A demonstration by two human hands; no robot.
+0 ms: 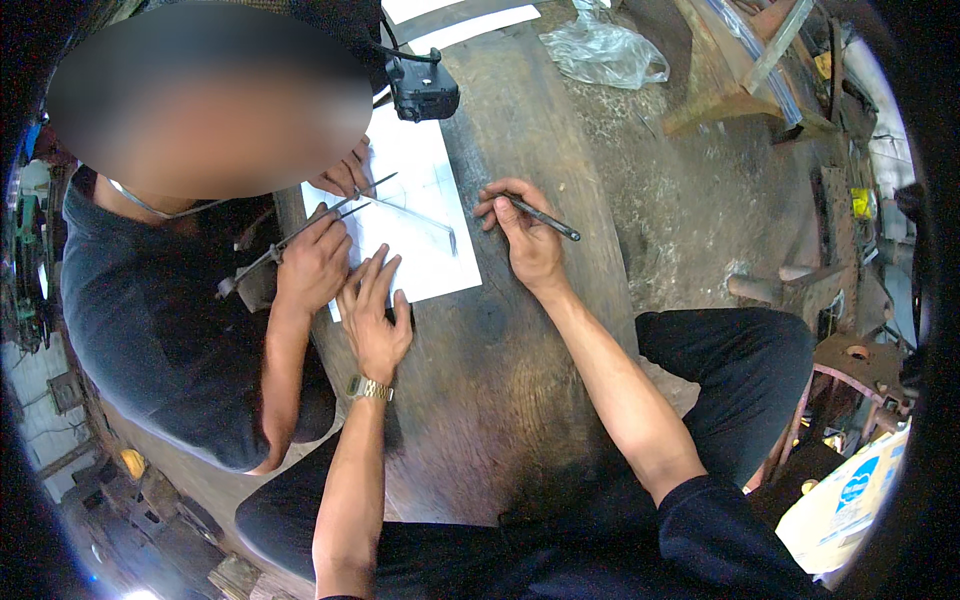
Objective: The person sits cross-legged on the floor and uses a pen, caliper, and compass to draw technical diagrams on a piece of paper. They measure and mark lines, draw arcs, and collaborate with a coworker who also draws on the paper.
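Pen held in R hand, just right of wht paper.

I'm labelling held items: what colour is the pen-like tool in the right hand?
The pen-like tool is black, best seen in the head view.

A worn wooden bench carries a white paper sheet and, farther off, white papers.

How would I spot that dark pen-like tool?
Start at the wooden table, then find the person's right hand, right of the white sheet. It holds the dark pen-like tool: one slim rod, unlike the pronged metal tool in the co-worker's hand.
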